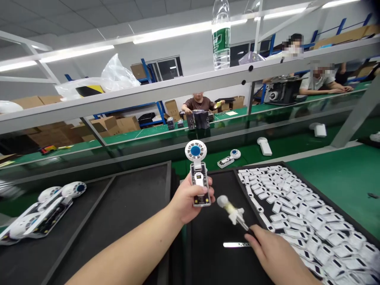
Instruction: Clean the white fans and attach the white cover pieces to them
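Grips both closed: left hand (pixel 190 198) holds a white handheld fan (pixel 198 178) upright, right hand (pixel 273 253) pinches a white-handled screwdriver (pixel 233 209) by its shaft.

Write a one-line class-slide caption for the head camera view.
Left hand grips a white handheld device; right hand holds a white-handled tool above a black tray.

green workbench (pixel 335 182) — black trays (pixel 133 198), white casings (pixel 299 213)
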`<action>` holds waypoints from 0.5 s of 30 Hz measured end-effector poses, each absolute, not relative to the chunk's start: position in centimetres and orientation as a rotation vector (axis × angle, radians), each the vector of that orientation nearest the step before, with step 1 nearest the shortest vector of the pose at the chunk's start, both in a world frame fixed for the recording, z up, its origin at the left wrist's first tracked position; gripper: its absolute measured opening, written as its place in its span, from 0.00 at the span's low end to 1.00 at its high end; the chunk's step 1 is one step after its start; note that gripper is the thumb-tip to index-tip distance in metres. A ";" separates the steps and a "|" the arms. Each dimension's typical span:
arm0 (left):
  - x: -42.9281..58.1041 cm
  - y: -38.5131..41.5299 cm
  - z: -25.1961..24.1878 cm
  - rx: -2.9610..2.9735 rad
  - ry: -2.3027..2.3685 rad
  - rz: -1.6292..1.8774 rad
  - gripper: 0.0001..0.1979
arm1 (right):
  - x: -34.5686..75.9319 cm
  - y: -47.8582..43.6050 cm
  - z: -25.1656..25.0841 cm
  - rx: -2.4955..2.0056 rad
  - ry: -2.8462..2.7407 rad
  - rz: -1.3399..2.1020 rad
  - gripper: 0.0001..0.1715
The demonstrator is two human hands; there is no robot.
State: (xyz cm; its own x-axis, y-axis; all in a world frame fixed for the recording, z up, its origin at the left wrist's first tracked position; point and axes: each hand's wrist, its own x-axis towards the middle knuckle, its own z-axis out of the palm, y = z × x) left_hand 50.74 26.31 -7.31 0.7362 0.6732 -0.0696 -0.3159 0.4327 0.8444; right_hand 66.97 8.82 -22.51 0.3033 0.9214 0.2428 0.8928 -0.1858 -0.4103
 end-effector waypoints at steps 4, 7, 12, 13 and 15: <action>51.5 26.9 -7.6 0.796 0.719 0.592 0.12 | 64.6 8.8 -22.7 -2.184 -1.857 0.238 0.10; 51.9 27.5 -7.4 0.782 0.845 0.561 0.12 | 63.0 8.5 -22.0 -2.157 -1.925 0.386 0.04; 53.0 30.2 -6.8 0.907 1.040 0.589 0.13 | 63.5 7.8 -20.6 -2.077 -1.793 0.428 0.10; 53.4 31.2 -6.8 0.955 1.084 0.612 0.12 | 64.3 7.7 -20.5 -2.071 -1.745 0.375 0.10; 54.2 33.5 -6.8 1.077 1.145 0.686 0.10 | 66.3 7.5 -20.4 -2.109 -1.634 0.257 0.08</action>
